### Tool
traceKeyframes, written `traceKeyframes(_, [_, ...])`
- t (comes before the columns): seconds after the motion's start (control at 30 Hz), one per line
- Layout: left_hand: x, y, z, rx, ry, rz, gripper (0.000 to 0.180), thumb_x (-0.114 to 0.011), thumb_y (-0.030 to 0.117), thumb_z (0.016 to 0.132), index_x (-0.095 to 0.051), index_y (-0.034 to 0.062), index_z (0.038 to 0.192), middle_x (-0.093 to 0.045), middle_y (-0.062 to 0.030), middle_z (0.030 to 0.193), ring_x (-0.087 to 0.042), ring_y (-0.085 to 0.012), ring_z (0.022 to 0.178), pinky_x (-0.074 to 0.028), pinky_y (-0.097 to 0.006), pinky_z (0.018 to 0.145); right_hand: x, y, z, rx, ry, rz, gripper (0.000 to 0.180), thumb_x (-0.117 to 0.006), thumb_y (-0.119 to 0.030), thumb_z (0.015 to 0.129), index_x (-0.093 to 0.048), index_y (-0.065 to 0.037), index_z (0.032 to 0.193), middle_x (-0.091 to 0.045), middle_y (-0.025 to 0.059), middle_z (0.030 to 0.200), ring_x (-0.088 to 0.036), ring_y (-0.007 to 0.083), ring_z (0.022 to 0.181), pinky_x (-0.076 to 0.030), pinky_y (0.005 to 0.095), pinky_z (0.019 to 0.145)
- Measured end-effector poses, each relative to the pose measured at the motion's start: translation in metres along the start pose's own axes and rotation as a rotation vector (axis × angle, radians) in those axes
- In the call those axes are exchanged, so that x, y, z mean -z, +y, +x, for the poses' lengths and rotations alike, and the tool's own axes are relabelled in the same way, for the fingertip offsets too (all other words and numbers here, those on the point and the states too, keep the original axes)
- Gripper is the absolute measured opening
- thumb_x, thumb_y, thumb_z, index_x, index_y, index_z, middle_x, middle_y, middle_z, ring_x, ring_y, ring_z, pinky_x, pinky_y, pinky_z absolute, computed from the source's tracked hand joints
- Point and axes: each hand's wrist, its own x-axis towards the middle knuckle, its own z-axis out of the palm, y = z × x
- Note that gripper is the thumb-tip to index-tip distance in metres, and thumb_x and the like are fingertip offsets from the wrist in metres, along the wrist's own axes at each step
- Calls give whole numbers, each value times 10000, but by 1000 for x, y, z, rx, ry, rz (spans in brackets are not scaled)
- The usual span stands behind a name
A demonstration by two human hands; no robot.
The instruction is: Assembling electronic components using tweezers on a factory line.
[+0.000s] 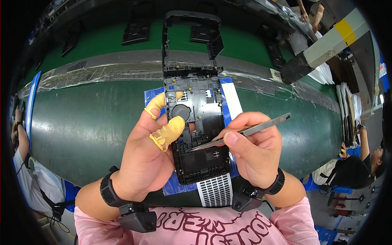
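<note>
Green table [81, 126] flanks black housing [207, 109], left grip [143, 157] holding its edge, right grip [259, 151] tweezers [265, 124].

Right grip [258, 152] with tweezers [262, 126] over black housing [204, 109]

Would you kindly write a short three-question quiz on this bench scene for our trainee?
1. Which hand grips the metal tweezers: A) left, B) right, C) both?
2. True or false: the yellow finger cots are worn on the right hand.
3. Fill in: the tweezers' tips are over the black plastic housing, pointing toward the person's ____ side.

Key: 1. B, the right hand. 2. False; the yellow finger cots are on the left hand. 3. Left.
</note>
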Motion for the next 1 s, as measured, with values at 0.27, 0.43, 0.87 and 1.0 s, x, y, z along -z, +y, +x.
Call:
traceKeyframes(0.27, [2,-5,-2,-98,-71,190,677,-437,-171,638,-238,87,1232,-425,-73,1094,-447,-139,938,-407,-228,738,-1,-2,0,12,-26,6,196,-533,81,739,-489,48,927,-566,96,818,-560,106,726,-455,204,672])
traceKeyframes(0.43, [8,6,3,-217,-18,314,742,-387,-194,596,-193,85,1256,-403,-59,1081,-435,-139,919,-403,-188,686,6,-9,11,53,107,111,171,-554,38,736,-489,22,893,-574,101,732,-487,59,546,-379,163,472])
traceKeyframes(0.87, [47,44,24,-414,315,26,227,-424,148,839,-466,29,1027,-505,-56,1039,-480,-165,961,-395,-310,832,15,32,40,-120,131,-197,124,-543,35,730,-510,34,850,-569,67,729,-552,83,610,-429,174,522])
traceKeyframes(1.0, [39,38,24,-371,269,25,252,-401,190,854,-457,23,1034,-516,-68,1031,-503,-187,939,-407,-328,825,12,31,40,-139,159,-202,124,-535,38,730,-514,41,852,-572,72,733,-558,90,607,-443,178,530])
